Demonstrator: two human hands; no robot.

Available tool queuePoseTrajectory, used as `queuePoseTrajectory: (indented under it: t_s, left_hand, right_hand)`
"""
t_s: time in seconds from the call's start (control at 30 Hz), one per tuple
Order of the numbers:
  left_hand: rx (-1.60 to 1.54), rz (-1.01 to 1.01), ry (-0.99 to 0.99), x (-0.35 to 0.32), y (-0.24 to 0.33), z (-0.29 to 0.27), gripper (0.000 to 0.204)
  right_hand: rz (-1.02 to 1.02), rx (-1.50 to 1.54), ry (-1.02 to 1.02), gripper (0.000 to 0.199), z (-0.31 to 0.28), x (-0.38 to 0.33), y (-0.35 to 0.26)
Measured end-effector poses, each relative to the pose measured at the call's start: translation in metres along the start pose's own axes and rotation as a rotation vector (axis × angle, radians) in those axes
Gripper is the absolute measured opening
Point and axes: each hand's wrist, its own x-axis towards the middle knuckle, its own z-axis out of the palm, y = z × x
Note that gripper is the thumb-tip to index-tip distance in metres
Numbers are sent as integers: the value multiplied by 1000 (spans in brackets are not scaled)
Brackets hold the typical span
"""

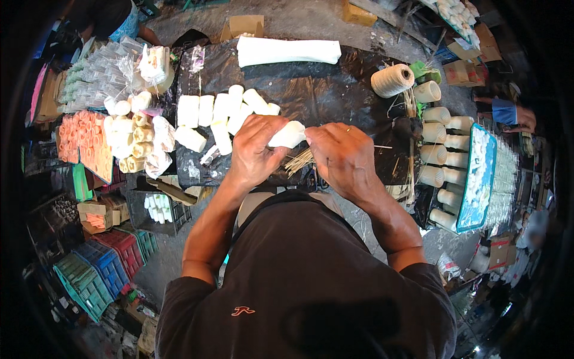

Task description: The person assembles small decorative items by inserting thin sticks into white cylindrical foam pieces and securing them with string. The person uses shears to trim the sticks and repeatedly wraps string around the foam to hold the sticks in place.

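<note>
The white roll (288, 135) is sitting between the two hands, over the black sheet (335, 96) on the table. The left hand (256, 149) is curling around the roll's left end, with its fingers closed on it. The right hand (342, 154) is meeting the roll's right end, and its fingertips are pinching there. I cannot tell just what they are pinching, but a thin stick (382, 146) is poking out to the right of that hand. The roll's long side is running from left to right and tipping up a little toward the right hand. Both hands are touching it, so neither one is nearer.

Far above the hands, a long white slab (287, 51) is lying across the sheet. Up and to the left of the left hand, a bunch of white rolls (221, 110) is lying side by side. Up and to the right of the right hand, a ball of string (392, 80) is sitting. Right under the hands, a small bundle of thin sticks (299, 161) is fanning out.
</note>
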Motion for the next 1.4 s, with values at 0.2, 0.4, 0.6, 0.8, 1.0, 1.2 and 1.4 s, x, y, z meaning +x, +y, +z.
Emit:
queuePoseTrajectory:
  t_s: [0.2,0.4,0.6,0.8,1.0,1.2,1.4]
  left_hand:
    - [15,-6,-11,-3,1,-3,43]
    - [41,2,-8,-8,-4,-3,43]
    - [90,-2,-30,-6,3,-7,47]
    - [121,-41,-27,-11,-1,-12,51]
    - [140,-56,-53,-16,-2,-14,50]
    - [87,-73,14,-16,-1,-15,44]
    - [10,-74,64,-16,-4,-14,42]
  right_hand:
    - [-45,-14,-5,18,8,2,-1]
    - [-40,-9,-50,17,13,2,-4]
    - [-46,-34,-151,15,21,8,-3]
    - [-74,24,-139,14,29,11,2]
    - [-117,-52,-220,19,14,15,0]
    - [-54,-6,-294,19,5,20,-5]
    - [-90,62,-203,19,11,21,0]
